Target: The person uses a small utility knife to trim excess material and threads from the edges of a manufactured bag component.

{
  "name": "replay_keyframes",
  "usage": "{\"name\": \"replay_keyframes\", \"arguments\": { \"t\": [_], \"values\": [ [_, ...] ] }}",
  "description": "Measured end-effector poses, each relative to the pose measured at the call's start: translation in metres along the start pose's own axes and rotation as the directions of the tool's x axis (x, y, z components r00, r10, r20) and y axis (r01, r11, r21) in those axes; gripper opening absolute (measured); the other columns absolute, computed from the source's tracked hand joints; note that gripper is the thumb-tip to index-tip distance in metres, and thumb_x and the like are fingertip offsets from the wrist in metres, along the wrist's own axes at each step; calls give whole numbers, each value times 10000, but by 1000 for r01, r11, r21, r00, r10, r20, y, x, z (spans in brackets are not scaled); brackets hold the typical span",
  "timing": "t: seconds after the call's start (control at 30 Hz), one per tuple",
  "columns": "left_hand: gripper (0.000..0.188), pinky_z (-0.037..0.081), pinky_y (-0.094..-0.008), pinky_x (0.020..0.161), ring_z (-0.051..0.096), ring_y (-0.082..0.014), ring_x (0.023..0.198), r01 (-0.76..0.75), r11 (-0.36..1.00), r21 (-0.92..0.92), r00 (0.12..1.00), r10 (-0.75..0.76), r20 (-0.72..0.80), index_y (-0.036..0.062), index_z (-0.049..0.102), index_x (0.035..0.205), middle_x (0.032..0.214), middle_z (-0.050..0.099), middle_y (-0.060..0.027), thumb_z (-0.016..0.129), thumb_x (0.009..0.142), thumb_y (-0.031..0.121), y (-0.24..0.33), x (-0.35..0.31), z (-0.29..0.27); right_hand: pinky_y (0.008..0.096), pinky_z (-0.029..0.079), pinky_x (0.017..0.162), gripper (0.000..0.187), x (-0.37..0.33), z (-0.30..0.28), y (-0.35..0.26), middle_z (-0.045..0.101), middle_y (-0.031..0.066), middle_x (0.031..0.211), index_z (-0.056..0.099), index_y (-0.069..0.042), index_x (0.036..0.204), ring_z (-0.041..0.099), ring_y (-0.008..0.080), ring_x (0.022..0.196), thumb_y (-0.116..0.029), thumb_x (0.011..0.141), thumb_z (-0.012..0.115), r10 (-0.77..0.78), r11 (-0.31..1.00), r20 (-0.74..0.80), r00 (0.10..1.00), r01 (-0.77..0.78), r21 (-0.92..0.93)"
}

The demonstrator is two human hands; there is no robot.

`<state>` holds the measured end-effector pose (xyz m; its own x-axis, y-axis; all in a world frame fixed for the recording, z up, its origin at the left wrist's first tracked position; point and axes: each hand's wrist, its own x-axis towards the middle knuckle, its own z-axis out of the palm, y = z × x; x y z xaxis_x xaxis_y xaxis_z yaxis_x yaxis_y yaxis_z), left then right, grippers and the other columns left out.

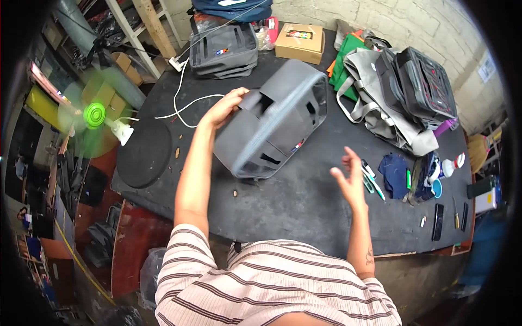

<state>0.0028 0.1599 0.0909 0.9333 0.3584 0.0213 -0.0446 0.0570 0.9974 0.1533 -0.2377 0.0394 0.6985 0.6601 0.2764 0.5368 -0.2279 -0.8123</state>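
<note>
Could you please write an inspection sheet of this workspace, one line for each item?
Surface: dark table top, small scraps scattered on it.
Job's things: grey fabric bag shell, tilted on the table.
Clutter: stacked grey bags, brown cardboard box, grey and black bags, blue cloth, pens, black round disc.
Hands: left hand grips the shell's edge with its fingers; right hand open in the air, holding nothing.
Cables: white cord runs across the table to a white power strip.
Surroundings: green fan spinning at the left; brick wall behind; shelves at the left.
</note>
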Motion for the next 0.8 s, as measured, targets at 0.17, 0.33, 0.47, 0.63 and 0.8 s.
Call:
{"name": "replay_keyframes", "arguments": {
  "t": [0.17, 0.33, 0.47, 0.63, 0.8],
  "values": [
    [429, 382, -334, 1017, 523, -189, 1154, -10, 913, 407, 967, 112, -229, 93, 534, 1357, 1258, 585, -117, 532, 968, 274, 43, -18, 23, 313, 541, 710, 908, 0, 26, -23, 437, 170, 1315, 275, -118, 1507, 481, 303, 1222, -261, 777, 795, 28, 998, 227, 973, -41, 52],
    [653, 390, -419, 1058, 456, -364, 1304, -142, 643, 753, 928, 352, -126, 145, 581, 1321, 1364, 473, -238, 788, 754, 394, 62, -61, 99, 465, 409, 1034, 906, 2, 54, -47, 370, 235, 1416, 327, -226, 1498, 430, 431, 1257, -328, 739, 811, -104, 994, 361, 927, 110, 3],
    [625, 422, -451, 1034, 463, -392, 1291, -155, 585, 796, 885, 441, -151, 160, 600, 1288, 1403, 429, -224, 753, 682, 174, 59, -67, 118, 513, 320, 1082, 878, -7, 82, -51, 336, 228, 1439, 328, -222, 1497, 358, 423, 1317, -335, 759, 789, -224, 957, 450, 864, 282, -64],
    [574, 368, -430, 1063, 447, -311, 1302, -383, 554, 739, 895, 422, 148, 93, 667, 1198, 1391, 465, -144, 735, 635, 184, 72, -69, 73, 503, 321, 1089, 807, -25, 81, -36, 360, 209, 1422, 387, -168, 1461, 338, 414, 1336, -308, 770, 779, -259, 929, 428, 866, 344, -133],
    [996, 584, -338, 870, 391, -310, 1325, -252, 626, 738, 955, 282, 87, 226, 411, 1463, 1537, 193, -110, 775, 575, -38, 71, -75, 81, 470, 339, 1060, 521, -41, 64, -4, 465, 177, 1295, 579, -56, 1227, 398, 374, 1285, -251, 777, 753, -236, 937, 267, 934, 292, -190]
  ]
}}
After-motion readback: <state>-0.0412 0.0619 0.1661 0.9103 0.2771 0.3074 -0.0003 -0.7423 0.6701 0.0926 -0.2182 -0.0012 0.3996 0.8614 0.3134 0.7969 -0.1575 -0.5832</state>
